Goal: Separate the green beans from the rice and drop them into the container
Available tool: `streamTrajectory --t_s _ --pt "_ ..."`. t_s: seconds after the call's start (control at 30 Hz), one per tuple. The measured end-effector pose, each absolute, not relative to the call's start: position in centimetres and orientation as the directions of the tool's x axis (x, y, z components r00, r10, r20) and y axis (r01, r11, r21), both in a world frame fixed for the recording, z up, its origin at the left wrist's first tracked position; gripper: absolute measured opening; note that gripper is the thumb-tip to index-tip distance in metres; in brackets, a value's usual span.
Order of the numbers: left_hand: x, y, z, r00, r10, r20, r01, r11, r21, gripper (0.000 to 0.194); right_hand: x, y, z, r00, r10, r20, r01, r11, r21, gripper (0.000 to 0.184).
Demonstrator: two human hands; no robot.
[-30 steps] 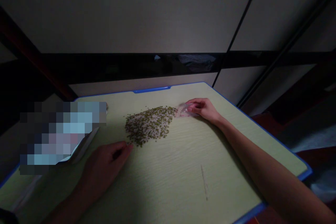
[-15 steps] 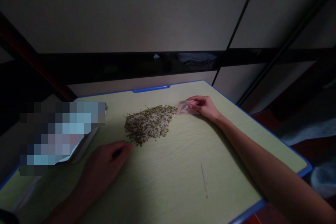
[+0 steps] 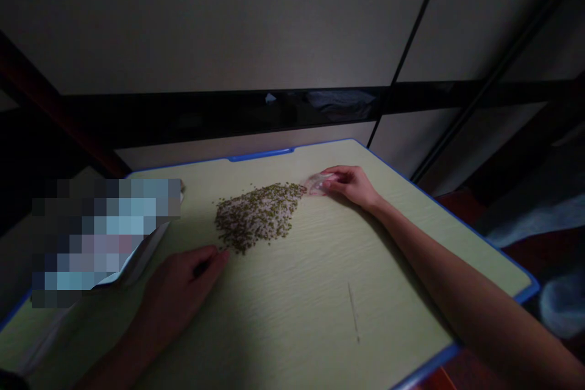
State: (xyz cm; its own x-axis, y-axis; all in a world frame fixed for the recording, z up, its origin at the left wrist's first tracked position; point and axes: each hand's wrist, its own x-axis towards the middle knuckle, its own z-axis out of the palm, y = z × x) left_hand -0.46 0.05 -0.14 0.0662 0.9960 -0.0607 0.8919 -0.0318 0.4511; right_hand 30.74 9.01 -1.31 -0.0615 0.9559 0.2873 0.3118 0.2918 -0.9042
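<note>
A low, spread-out pile of small green beans mixed with pale grains lies on the table. Just right of the pile, my right hand is closed on a small clear plastic bag with reddish marks. The bag lies against the tabletop, its left edge meeting the pile's right tip. My left hand rests by the near left edge of the pile, with thumb and forefinger pinched together. Whatever sits between those fingertips, if anything, is too small to make out.
The pale green table has a blue rim. On its left lies a blurred-out bluish packet. A thin pale stick-like strip lies near the front right. Behind the table stands a cabinet with pale panels and a dark band.
The whole view has shifted slightly left. My right hand and the plastic bag have moved very little, a touch closer to the pile. My left hand stays in place.
</note>
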Motion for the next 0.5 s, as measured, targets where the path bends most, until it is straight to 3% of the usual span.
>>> streamTrajectory --t_s 0.23,0.5 --pt "-0.38 0.09 -0.25 0.046 0.998 -0.038 0.891 -0.024 0.454 0.044 30.58 8.80 -1.18 -0.051 0.977 0.206 0.269 0.212 -0.940 0.032" --pt "-0.33 -0.10 0.15 0.063 0.996 -0.062 0.885 -0.027 0.465 0.044 30.57 8.82 -1.08 -0.080 0.967 0.240 0.288 0.253 -0.924 0.033"
